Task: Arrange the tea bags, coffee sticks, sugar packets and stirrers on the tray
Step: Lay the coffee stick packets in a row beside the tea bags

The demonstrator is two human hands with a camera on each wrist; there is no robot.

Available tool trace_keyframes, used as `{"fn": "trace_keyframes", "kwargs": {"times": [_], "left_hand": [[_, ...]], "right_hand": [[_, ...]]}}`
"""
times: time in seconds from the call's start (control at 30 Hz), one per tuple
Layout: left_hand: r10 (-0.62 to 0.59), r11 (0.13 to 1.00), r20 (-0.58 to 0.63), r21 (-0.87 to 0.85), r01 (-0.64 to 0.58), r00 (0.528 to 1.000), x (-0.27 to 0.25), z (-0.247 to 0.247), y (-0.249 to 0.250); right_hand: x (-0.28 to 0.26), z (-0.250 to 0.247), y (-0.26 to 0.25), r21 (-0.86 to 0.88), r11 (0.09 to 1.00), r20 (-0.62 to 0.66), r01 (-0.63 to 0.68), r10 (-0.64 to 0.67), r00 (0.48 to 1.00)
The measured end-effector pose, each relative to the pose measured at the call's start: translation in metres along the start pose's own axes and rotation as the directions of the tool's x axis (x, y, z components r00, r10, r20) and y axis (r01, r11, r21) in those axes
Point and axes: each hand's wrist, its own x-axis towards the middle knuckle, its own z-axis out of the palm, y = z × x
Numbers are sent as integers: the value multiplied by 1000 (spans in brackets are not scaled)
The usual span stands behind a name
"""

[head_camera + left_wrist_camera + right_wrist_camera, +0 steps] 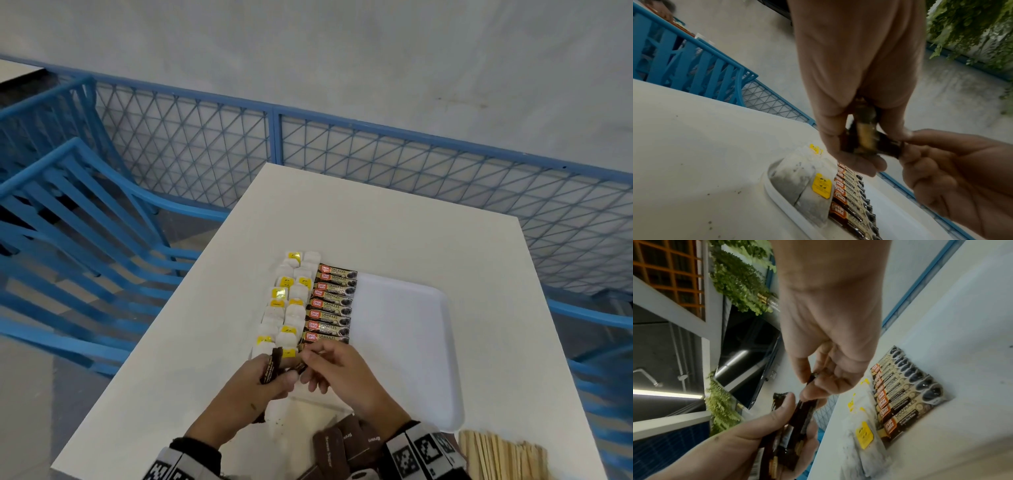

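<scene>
Along the white plastic tray's left edge lie white paper tea bags, then brown coffee sticks. Near the counter's front edge, left hand grips dark brown sugar packets; right hand pinches one, partly hidden. Pale wooden stirrers are cut off bottom right.

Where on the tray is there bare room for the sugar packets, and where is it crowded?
Free: the tray's right part, between the coffee sticks and its right rim. Crowded: the left side, filled by tea bags and coffee sticks, and the near-left corner under both hands.
</scene>
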Motion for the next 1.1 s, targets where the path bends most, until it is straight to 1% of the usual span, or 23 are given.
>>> {"fn": "trace_keyframes", "kwargs": {"times": [0.07,0.17,0.27,0.33,0.37,0.43,0.57,0.63,0.7,0.77,0.93,1.1], "left_hand": [[9,999,-33,-44,-10,999,-1,-2,0],[-17,997,-174,-73,4,985,-3,-4,2],[-90,984,-253,-170,47,963,-1,-6,5],[-142,962,-264,-264,70,954,0,-8,7],[-151,951,-261,-303,67,954,0,-8,6],[-124,935,-238,-352,33,963,-1,-8,2],[9,939,-200,-335,-77,980,-2,-10,-6],[21,921,-180,-379,-89,983,-1,-11,-7],[24,882,-150,-462,-91,988,0,-12,-10],[34,858,-118,-506,-90,992,1,-13,-13],[5,903,-105,-426,-49,994,3,-11,-18],[59,930,-104,-355,-93,993,5,-10,-19]], "right_hand": [[-3,-5,1,71,997,-22,-11,12,1000],[-9,-16,5,66,998,-52,19,-15,999],[-15,-23,11,35,998,-76,61,-58,995],[-19,-28,12,26,997,-97,77,-74,993],[-21,-29,12,23,996,-104,83,-81,991],[-24,-31,13,25,996,-119,90,-86,989],[-28,-36,17,-8,997,-150,81,-81,985],[-29,-39,20,-11,998,-176,62,-63,982],[-30,-44,24,6,999,-208,39,-37,977],[-31,-48,28,20,1000,-238,14,-9,971],[-32,-56,36,45,999,-277,-16,28,961],[-30,-61,39,21,997,-250,-73,76,965]]}}
